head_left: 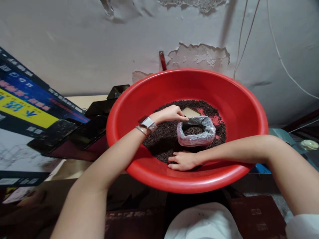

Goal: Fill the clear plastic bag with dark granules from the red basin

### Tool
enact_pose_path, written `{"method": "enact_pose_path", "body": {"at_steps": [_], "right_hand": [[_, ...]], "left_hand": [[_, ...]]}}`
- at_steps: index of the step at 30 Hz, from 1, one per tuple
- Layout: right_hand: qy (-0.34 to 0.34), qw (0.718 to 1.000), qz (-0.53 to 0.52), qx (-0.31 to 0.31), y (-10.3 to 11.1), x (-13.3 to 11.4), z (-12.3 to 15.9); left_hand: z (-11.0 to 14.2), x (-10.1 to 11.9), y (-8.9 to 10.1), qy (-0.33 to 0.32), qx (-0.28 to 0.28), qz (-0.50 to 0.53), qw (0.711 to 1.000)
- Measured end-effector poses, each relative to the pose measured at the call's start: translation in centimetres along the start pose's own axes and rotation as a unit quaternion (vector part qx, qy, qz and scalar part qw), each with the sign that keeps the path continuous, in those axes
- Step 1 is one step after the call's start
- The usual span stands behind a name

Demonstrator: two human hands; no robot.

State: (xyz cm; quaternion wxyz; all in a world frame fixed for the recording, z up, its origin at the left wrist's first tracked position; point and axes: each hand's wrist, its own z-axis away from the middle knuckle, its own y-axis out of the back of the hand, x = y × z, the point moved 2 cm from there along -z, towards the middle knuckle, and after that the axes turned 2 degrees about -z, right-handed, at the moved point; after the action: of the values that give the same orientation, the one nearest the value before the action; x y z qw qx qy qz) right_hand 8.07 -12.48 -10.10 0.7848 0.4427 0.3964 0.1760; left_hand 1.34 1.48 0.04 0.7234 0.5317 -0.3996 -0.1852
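A big red basin (249,116) holds a layer of dark loose bits (159,132) that look like dried tea leaves. In it stands a small container lined with a clear plastic bag (196,141), partly filled with the same dark bits. My left hand (171,113), wearing a watch on the wrist, pinches the near-left rim of the bag lining. Low in the basin, my right hand (183,161) rests with fingers apart on the dark bits at the near side; its fingertips are partly sunk among them. A flat beige piece (191,112) lies behind the container.
Black, open-topped boxes (97,108) stand to the left of the basin. Farther left is a printed carton (27,106) with yellow and blue bands. Behind rises a wall (99,49) with peeling paint, and cords (240,43) hang at the right.
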Motion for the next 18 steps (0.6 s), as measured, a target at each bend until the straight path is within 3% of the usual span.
{"method": "enact_pose_path", "body": {"at_steps": [5,12,18], "right_hand": [[0.024,0.997,0.074,0.023,1.2,-0.9,0.3],[0.043,0.981,0.183,0.05,4.5,-4.5,1.6],[0.048,0.969,0.199,0.139,7.5,-6.5,3.4]], "left_hand": [[0.2,0.4,0.1,0.002,-0.004,0.0,1.0],[0.3,0.4,0.1,-0.002,-0.001,0.005,1.0],[0.4,0.3,0.1,0.002,-0.003,0.021,1.0]]}}
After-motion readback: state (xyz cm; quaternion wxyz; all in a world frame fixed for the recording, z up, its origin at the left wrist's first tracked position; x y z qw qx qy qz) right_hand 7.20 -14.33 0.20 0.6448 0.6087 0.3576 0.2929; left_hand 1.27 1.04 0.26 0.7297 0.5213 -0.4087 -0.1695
